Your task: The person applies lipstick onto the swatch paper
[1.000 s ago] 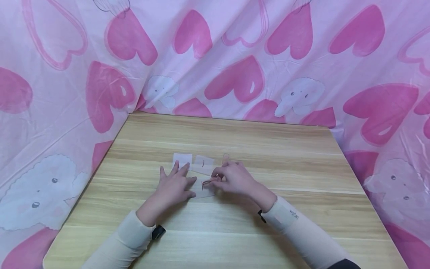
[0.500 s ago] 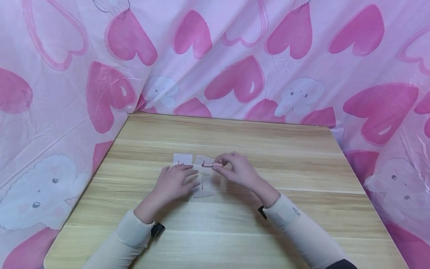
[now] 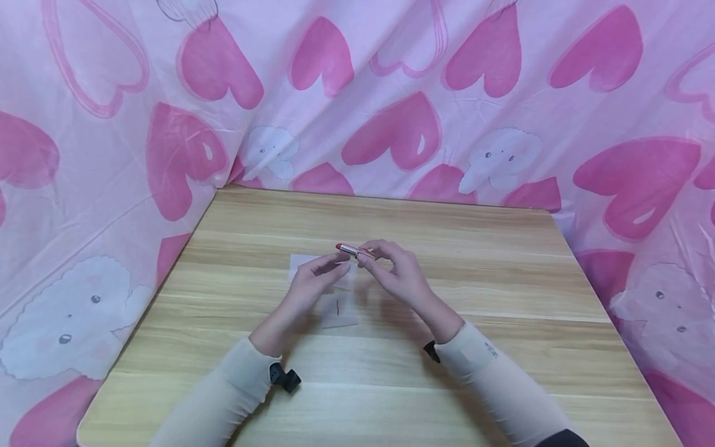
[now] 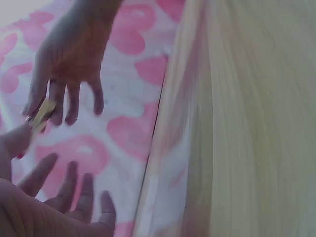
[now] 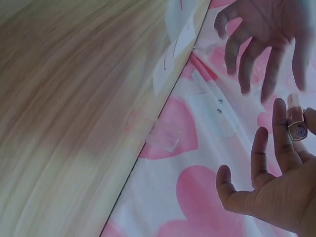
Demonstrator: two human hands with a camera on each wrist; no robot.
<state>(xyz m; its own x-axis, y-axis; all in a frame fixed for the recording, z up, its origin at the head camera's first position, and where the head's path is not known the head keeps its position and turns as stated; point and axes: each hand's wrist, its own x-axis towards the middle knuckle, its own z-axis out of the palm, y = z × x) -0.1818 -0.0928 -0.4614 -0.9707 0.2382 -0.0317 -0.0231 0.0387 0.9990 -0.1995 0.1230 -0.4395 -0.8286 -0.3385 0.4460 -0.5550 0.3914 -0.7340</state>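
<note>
My right hand [image 3: 404, 273] pinches an uncapped lipstick [image 3: 350, 250] between thumb and fingers, raised above the table. Its red tip points left and the barrel lies nearly level. The gold case of this lipstick [image 4: 43, 113] shows in the left wrist view, its round base in the right wrist view. Close to the tip is my left hand [image 3: 310, 282], fingers loosely bent and apart, holding nothing visible. White paper slips lie beneath the hands; the lower slip [image 3: 347, 315] bears a short red stroke. The left hand partly covers the upper slip [image 3: 296, 264].
A clear cap [image 5: 165, 136] stands on the wooden table [image 3: 475, 385], seen in the right wrist view. A pink heart-print cloth [image 3: 391, 130] hangs behind and along both sides of the table.
My right hand has lifted the lipstick from the lower slip, past the upper right slip, into the air. The left hand has come off the papers and moved up beside the lipstick's tip.
</note>
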